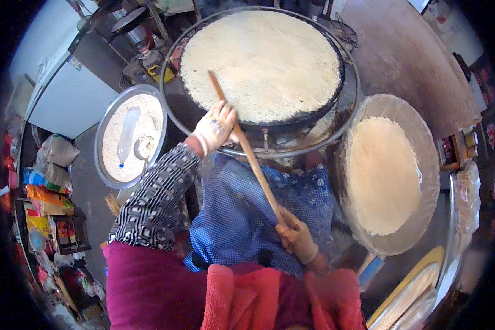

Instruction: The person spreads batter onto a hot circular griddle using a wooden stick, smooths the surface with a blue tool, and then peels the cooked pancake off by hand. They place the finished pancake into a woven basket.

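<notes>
A large round griddle (264, 123) is covered by a pale, crumbly-edged layer of batter or flatbread (264, 66). My left hand (215, 127), in a whitish glove, grips a long wooden stick (258, 169) partway along. The stick's far tip lies over the layer's near left edge; whether it touches cannot be told. My right hand (295, 235) holds the stick's near end above the blue checked apron (239, 214). Left of the griddle, a metal basin (100, 165) holds pale flour or meal, a clear plastic bottle (128, 134) and a small bowl (143, 147).
A metal ring (165, 103) surrounds the griddle. On the right, a plastic-lined basket (427, 177) holds a stack of pale flatbreads (385, 177). Behind it stands a brown table (404, 62). Bottles (150, 60) are at the back left, packed bags (57, 150) at the far left.
</notes>
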`<state>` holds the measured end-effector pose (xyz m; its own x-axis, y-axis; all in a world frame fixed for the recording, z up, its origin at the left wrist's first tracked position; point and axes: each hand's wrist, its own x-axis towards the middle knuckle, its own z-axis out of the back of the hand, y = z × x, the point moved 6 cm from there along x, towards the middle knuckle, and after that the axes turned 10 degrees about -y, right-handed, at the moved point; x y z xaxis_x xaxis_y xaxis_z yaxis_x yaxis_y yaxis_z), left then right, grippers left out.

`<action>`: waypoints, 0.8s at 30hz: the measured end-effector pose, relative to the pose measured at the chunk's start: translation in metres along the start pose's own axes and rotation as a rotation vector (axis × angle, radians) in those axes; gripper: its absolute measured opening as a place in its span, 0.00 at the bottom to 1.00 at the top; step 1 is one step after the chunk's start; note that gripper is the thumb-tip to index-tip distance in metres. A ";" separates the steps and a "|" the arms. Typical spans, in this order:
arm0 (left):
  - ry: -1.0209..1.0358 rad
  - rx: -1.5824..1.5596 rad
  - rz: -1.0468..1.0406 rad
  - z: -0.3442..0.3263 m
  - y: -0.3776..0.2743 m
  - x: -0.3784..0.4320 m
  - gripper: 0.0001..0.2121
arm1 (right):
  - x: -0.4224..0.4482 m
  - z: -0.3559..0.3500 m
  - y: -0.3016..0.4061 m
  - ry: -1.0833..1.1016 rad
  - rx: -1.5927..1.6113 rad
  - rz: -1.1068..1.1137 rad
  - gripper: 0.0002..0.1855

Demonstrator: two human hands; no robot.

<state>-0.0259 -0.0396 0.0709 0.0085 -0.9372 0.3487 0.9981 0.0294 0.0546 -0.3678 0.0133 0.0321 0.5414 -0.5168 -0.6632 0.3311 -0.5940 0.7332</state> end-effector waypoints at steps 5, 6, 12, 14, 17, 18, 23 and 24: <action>-0.176 -0.397 0.142 0.043 0.014 -0.077 0.31 | 0.000 0.019 -0.028 -0.106 -0.401 0.724 0.31; -0.202 -0.376 0.235 0.052 0.022 -0.088 0.30 | -0.003 0.026 -0.023 -0.174 -0.529 0.648 0.30; 0.128 0.135 0.287 -0.009 0.088 -0.118 0.28 | 0.087 0.078 0.082 -0.476 -1.382 0.674 0.22; 0.470 0.249 0.265 -0.035 0.089 -0.080 0.20 | 0.145 0.133 0.121 -0.577 -0.746 0.673 0.20; 0.682 0.256 0.214 -0.051 0.087 -0.064 0.11 | 0.169 0.177 0.155 -0.706 -0.178 0.615 0.21; 0.623 0.295 0.190 -0.052 0.086 -0.069 0.11 | 0.157 0.169 0.169 -0.751 -0.119 0.596 0.22; 0.632 0.136 0.254 -0.037 0.046 -0.065 0.08 | 0.122 0.108 0.118 -0.511 -0.664 1.013 0.21; 0.480 0.025 0.258 -0.022 0.021 -0.052 0.07 | 0.109 0.084 0.104 -0.406 -0.654 0.886 0.21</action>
<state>-0.0042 0.0021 0.0337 0.2857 -0.9518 -0.1119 0.9582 0.2819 0.0485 -0.3395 -0.1569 0.0239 0.5346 -0.8198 0.2053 0.3603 0.4408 0.8221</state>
